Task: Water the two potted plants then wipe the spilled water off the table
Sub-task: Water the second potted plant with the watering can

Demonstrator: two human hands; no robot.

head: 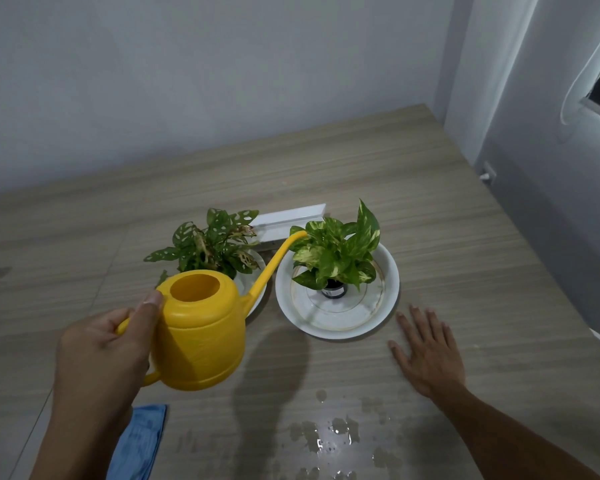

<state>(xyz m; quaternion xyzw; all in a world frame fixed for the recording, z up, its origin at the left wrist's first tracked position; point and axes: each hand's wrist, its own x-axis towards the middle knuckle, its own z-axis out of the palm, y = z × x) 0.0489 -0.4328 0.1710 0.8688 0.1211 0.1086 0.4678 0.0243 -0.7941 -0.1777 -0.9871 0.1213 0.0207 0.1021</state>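
Head view. A yellow plastic can point(201, 336), squat and rounded with a wide round filling hole on top, is held above the counter point(430, 209) at lower left. Its long thin spout point(278, 261) rises to the right, and the tip reaches the leaves of the right plant point(336, 254). No stream of water can be made out at the tip. The left hand point(101, 355) forms the grip: the fingers are clenched around the can's handle, with the thumb point(148, 313) pressed on the top rim. The right plant, with green leaves marbled in pale yellow, grows from a small dark pot point(334, 291) that stands in a white saucer point(336, 323). Just beside it on the left, the left plant point(212, 244), with holed green leaves and some reddish ones, stands in a second white saucer point(257, 296), partly hidden behind the can. A white box point(288, 220) lies behind the two plants. The right hand point(426, 351) lies flat on the counter near the right saucer, fingers spread, grasping nothing. Puddles point(329, 431) glisten on the counter at the near edge. A blue cloth point(141, 441) lies at lower left, below the can.
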